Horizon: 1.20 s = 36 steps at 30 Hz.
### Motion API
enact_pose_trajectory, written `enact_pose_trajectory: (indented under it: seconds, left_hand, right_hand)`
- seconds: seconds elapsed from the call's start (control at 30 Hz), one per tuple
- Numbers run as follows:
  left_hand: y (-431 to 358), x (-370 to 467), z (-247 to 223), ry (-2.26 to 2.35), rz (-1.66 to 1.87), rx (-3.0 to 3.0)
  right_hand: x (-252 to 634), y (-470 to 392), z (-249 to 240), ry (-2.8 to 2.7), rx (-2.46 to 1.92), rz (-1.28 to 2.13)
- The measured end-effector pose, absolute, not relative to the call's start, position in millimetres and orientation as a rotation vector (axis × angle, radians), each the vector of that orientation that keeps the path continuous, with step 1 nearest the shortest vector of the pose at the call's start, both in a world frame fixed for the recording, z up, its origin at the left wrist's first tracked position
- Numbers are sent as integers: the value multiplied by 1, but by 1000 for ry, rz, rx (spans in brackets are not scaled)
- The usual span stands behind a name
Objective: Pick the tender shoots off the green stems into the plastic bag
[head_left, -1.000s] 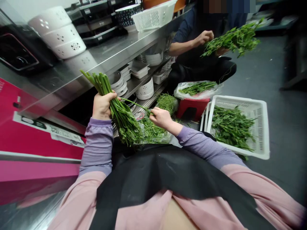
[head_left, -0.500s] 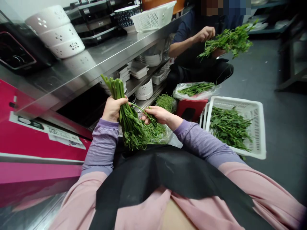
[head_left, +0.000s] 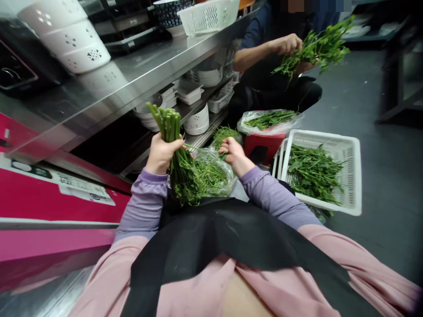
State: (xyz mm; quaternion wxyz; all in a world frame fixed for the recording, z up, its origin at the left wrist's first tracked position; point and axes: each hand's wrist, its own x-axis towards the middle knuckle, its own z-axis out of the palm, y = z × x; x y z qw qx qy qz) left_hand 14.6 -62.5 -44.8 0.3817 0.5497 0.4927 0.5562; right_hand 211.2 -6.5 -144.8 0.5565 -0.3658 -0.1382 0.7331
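My left hand (head_left: pixel 161 154) grips a thick bundle of green stalks (head_left: pixel 175 149), cut ends up, leafy ends hanging down toward my black apron. My right hand (head_left: pixel 234 154) is over a clear plastic bag of fine green trimmings (head_left: pixel 211 176) between my knees; its fingers are curled and seem to pinch one thin stalk that runs back to the bundle. A white plastic basket (head_left: pixel 353 176) with picked leafy greens (head_left: pixel 312 171) stands on the floor to my right.
A co-worker sits ahead holding a bunch of greens (head_left: pixel 313 48) in both hands. Another bag of greens (head_left: pixel 269 121) lies on a red stool (head_left: pixel 264 145). A steel counter (head_left: pixel 139 75) with white bowls and a shelf of dishes runs along the left.
My left hand brought the bundle inward and more upright. My right hand moved away from the bundle, out over the bag. The view shifted slightly.
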Motion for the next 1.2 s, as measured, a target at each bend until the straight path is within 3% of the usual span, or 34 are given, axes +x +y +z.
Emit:
enact_pose_trajectory:
  seconds: [0.1, 0.27, 0.6, 0.83, 1.2]
  left_hand:
    - [-55, 2, -48, 1319, 1274, 1448]
    - [-27, -2, -79, 1428, 827, 1378]
    - [7, 4, -113, 1412, 522, 1227]
    - [14, 5, -111, 1441, 642, 1157]
    - [-25, 43, -78, 910, 763, 1156]
  right_hand:
    - [237, 7, -148, -94, -778, 1659]
    - [245, 10, -126, -143, -448, 1839]
    - [223, 14, -102, -171, -503, 1827]
    - [228, 15, -106, -252, -589, 1738]
    - [204, 14, -105, -219, -554, 1777]
